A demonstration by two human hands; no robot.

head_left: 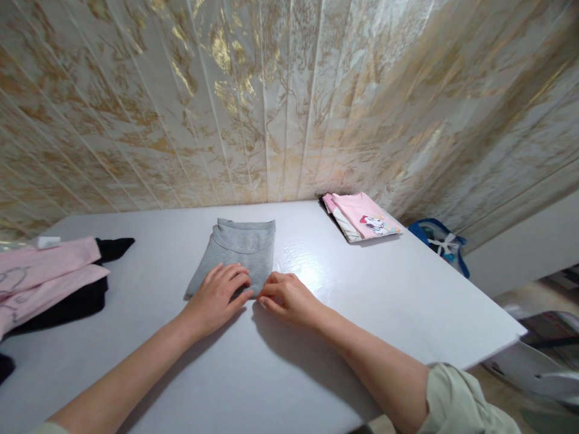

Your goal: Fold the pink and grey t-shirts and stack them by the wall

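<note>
A grey T-shirt (243, 244), folded into a compact shape with its neckline toward the wall, lies on the white table. My left hand (221, 296) rests on its near part, palm down, with the fingers stretched out and slightly apart. At the near right corner, my right hand (287, 295) has its fingers curled together, pinching the shirt's edge. The fingertips of both hands are close to each other, and the hands cover part of the near edge.
Folded clothes, topped by a pink shirt (362, 214) with a cartoon dog, lie at the back right. Pink and black clothes (54, 265) lie loosely at the left. A blue-rimmed bag (438, 244) stands beyond the right edge of the table (407, 301). A patterned wall covering (253, 108) rises behind.
</note>
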